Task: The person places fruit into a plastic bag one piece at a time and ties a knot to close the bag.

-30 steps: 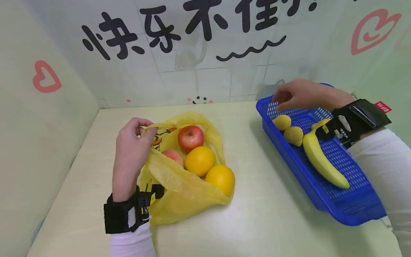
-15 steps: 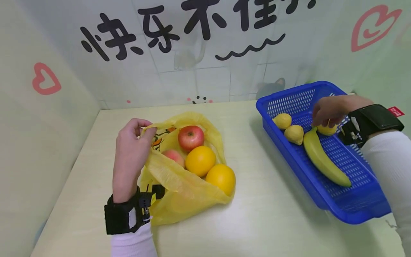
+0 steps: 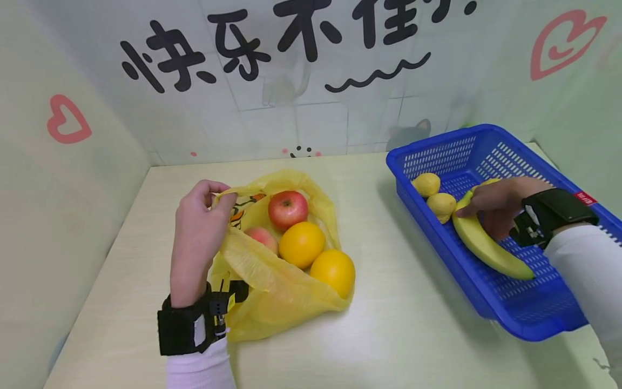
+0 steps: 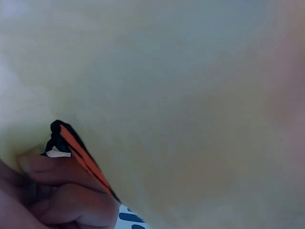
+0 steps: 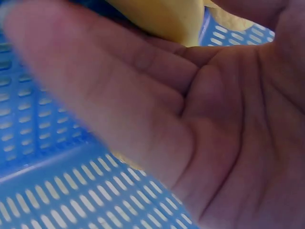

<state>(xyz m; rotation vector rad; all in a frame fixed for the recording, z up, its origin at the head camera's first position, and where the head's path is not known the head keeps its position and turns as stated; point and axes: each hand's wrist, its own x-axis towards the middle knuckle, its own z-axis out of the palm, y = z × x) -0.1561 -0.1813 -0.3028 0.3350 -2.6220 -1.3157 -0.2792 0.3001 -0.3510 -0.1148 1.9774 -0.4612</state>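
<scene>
My left hand [image 3: 201, 227] pinches the rim of a yellow plastic bag [image 3: 272, 302] between thumb and fingers. In the left wrist view, bent fingers [image 4: 71, 200] hold the film beside an orange and black print. Inside the bag's mouth lie a red apple [image 3: 288, 210], a partly covered peach [image 3: 263, 239] and two oranges [image 3: 303, 245]. My right hand [image 3: 502, 202] grips the upper half of a banana [image 3: 491, 251] in a blue basket [image 3: 437, 262], thumb on one side and fingers on the other. In the right wrist view, the banana [image 5: 167, 21] shows just past the fingers.
Two lemons [image 3: 441, 207] lie against the basket's left wall. Another yellow fruit [image 3: 489, 181] is mostly hidden behind the right hand. The basket stands at the table's right side, near the printed back wall [image 3: 320, 127].
My right hand first moves right, to the banana's stem, then down onto its upper body, where it takes hold. The left hand and the bag stay in place.
</scene>
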